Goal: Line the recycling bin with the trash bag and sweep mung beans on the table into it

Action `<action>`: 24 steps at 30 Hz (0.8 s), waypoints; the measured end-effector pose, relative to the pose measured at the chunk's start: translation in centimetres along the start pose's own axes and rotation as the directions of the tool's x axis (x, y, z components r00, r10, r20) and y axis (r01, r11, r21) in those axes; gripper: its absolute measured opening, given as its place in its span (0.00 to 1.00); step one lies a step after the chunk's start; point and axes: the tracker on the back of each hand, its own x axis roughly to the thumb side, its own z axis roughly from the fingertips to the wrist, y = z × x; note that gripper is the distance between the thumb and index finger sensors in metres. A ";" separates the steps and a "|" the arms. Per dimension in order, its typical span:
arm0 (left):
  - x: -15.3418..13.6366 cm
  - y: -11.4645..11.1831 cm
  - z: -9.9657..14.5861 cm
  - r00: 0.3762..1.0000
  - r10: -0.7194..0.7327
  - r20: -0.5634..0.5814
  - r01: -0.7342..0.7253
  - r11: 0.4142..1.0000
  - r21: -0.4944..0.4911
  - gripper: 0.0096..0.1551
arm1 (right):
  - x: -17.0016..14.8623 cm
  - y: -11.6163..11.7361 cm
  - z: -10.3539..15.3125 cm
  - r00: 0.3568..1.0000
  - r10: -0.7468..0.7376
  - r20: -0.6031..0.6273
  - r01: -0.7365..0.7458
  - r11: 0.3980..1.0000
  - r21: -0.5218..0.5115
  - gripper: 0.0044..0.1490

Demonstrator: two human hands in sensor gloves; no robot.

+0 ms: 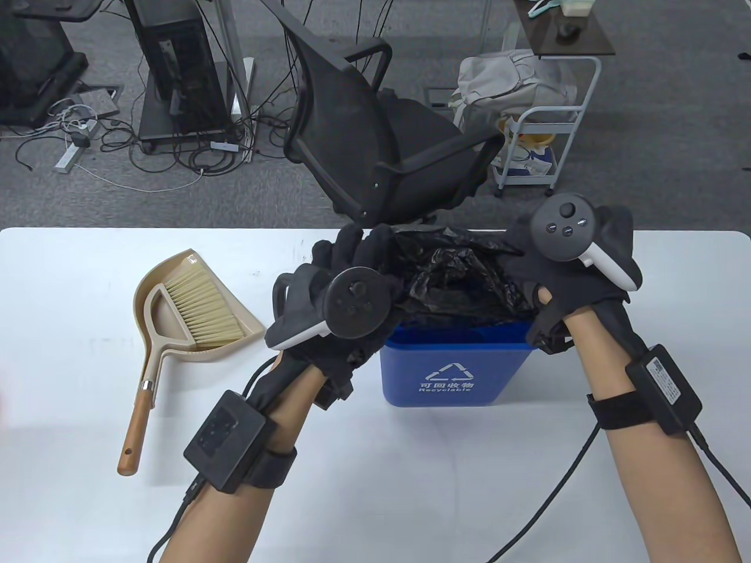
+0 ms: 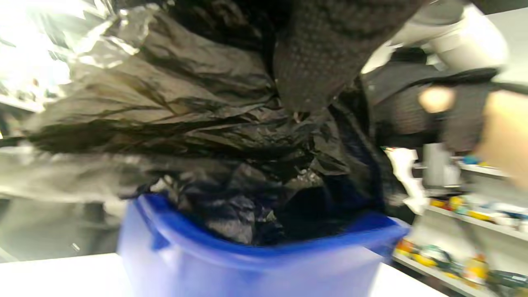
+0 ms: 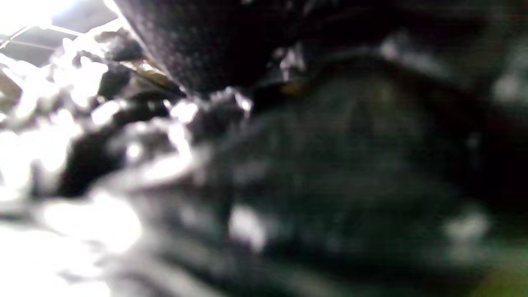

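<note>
Both hands [image 1: 346, 275] [image 1: 563, 258] grip trash bag [image 1: 457, 275] above bin rim [image 1: 457, 337]

Between the black-gloved fingers [image 1: 358, 243] a glossy black trash bag [image 1: 455, 275]; below them a blue recycling bin [image 1: 455, 366] with white symbol. Left of them, beige dustpan [image 1: 149, 293], straw-coloured brush [image 1: 202, 308], brown handle.

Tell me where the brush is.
In the table view the brush lies in the dustpan on the table's left side, left of the blue bin and untouched.
</note>
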 end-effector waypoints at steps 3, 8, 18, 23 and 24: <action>1.0 -0.5 0.5 0.998 0.042 0.048 -0.035 0.991 -0.131 0.21 | 0.8 1.4 -0.3 0.998 0.042 0.052 -0.047 0.995 0.093 0.25; 1.2 -1.5 0.3 0.997 0.070 0.045 -0.060 0.978 -0.198 0.35 | 1.8 5.2 -0.9 0.975 0.180 0.134 -0.214 0.927 0.307 0.30; -2.0 -4.4 -3.0 0.992 -0.020 -0.127 -0.012 0.968 -0.250 0.43 | 1.4 1.8 1.2 0.984 0.055 0.170 -0.088 0.977 0.195 0.41; -3.4 -4.7 -3.8 0.976 0.033 -0.213 -0.067 0.986 -0.153 0.26 | 1.1 -2.6 4.9 0.960 -0.089 0.265 0.081 0.996 0.043 0.39; -3.7 -4.5 -3.8 0.972 0.084 -0.221 -0.111 0.987 -0.113 0.25 | 1.3 -2.7 5.8 0.952 -0.089 0.292 0.074 0.995 0.060 0.38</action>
